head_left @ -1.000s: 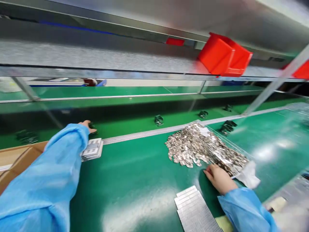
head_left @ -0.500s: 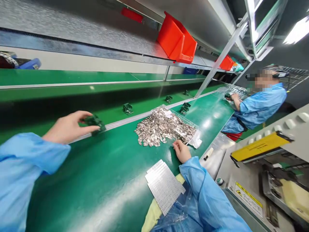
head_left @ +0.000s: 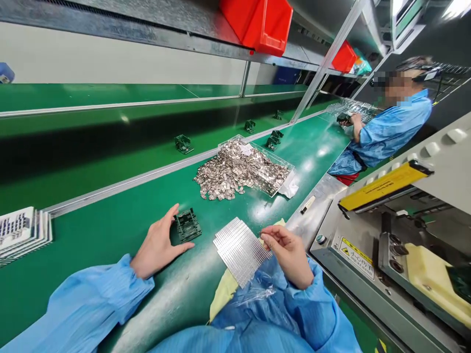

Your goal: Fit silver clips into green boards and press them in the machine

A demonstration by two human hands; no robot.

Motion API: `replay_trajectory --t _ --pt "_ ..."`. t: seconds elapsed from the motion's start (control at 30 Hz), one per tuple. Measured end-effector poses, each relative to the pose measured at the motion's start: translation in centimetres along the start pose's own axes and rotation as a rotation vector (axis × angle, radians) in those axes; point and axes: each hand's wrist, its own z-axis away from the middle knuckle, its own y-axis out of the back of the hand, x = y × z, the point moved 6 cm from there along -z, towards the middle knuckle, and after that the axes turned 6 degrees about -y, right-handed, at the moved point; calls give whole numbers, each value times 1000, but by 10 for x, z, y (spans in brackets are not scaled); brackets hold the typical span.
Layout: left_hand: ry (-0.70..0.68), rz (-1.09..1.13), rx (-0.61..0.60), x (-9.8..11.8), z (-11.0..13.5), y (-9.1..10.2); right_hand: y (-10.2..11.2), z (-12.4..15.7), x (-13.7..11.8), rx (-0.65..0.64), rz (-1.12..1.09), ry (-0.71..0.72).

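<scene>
A long assembly line fills the room, its green conveyor belt (head_left: pixel 91 235) running toward the far end beneath a shelf of red bins (head_left: pixel 257 24). On the right stands a grey machine (head_left: pixel 386 255) with a yellow bar and a warning label. Past it, a co-worker (head_left: pixel 401 117) in a blue gown leans toward a wire rack (head_left: pixel 351 110), with both hands up at it. A metal rail (head_left: pixel 125 184) runs along the belt's far side, with dark green parts (head_left: pixel 183 144) set out beyond it. Nearer sits a clear tray (head_left: pixel 267 151) heaped with small silvery pieces (head_left: pixel 235 171), and a stack of printed cards (head_left: pixel 22 233) lies at the left edge of the view.

Right in front, a ridged metal sheet (head_left: pixel 241 251) lies flat on the belt, with a small dark green part (head_left: pixel 187 225) just left of it. The left hand (head_left: pixel 158 242) is spread open on the belt, thumb and fingers curving around either side of that part, though I can't tell whether they grip it. The right hand (head_left: pixel 287 255) is closed to a tight pinch, thumb and forefinger holding what looks like a thin sliver (head_left: pixel 260 233) near the sheet's edge. A fingertip pinch like that suits something so small.
</scene>
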Motion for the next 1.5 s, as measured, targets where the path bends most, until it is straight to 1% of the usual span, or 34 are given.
replay_trajectory --t 0.07,0.1,0.13,0.2,0.3,0.37,0.43,0.5,0.57,0.77,1.0,1.1,1.2,1.27,1.37,1.5 --pt "-5 44 20 3 -3 -3 -9 11 3 -12 -70 -50" --pt "-8 102 41 6 -5 -5 -13 16 4 -19 -95 -69" --pt "-2 193 60 11 -6 -6 -16 20 5 -28 -115 -84" --pt "41 461 61 25 -7 -14 -21 27 4 -41 -152 -103" --pt "112 886 -32 62 -5 -34 -23 36 2 -41 -185 -135" --pt "127 1052 -111 89 -2 -46 -22 41 -1 -14 -172 -125" --pt "129 1130 -184 109 1 -56 -18 46 -5 47 -114 -48" --pt "120 1158 -235 119 4 -64 -15 50 -9 106 -36 39" --pt "105 1168 -250 121 6 -69 -16 53 -8 124 26 79" --pt "82 1195 -297 117 12 -75 -32 53 0 65 80 80" --pt "41 1151 -350 121 15 -71 -39 52 3 111 86 71" --pt "-8 1106 -364 123 16 -68 -39 54 3 149 69 69" --pt "-68 1013 -346 123 16 -66 -40 56 3 182 63 81" --pt "-79 948 -314 122 15 -64 -41 57 4 186 61 87" --pt "-61 913 -287 123 17 -63 -45 58 10 167 -7 40" --pt "11 947 -281 125 19 -64 -51 59 20 140 -214 -89"
